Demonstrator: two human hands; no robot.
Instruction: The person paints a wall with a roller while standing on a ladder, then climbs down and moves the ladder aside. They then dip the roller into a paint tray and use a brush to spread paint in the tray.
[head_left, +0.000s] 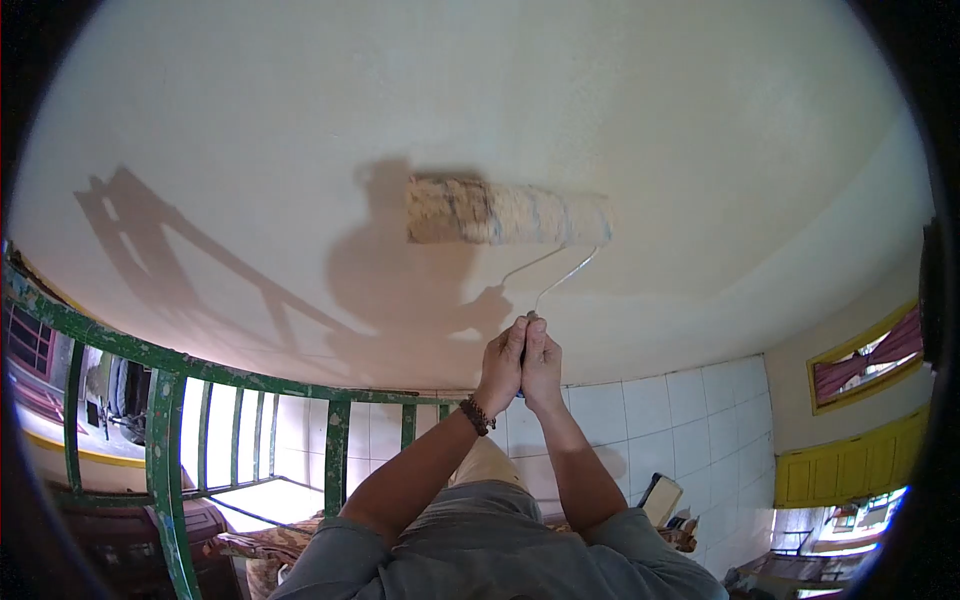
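Both my hands are wrapped round the handle of a paint roller (520, 212), held out in front of me. My left hand (502, 365), with a beaded bracelet (477, 415) at the wrist, grips from the left side. Pressed against it from the right is my right hand (542, 365). The thumbs lie side by side along the top of the handle, most of which the fingers hide. A thin wire frame runs up from the handle to the roller's sleeve. That fluffy, paint-stained sleeve lies across the pale wall (640, 120), apparently touching it.
A green paint-flecked wooden railing or ladder frame (165, 440) stands at my left. White tiles (650, 420) cover the surface below the painted wall. A yellow-framed window (868, 358) with a curtain is at the right. My shadow falls across the wall.
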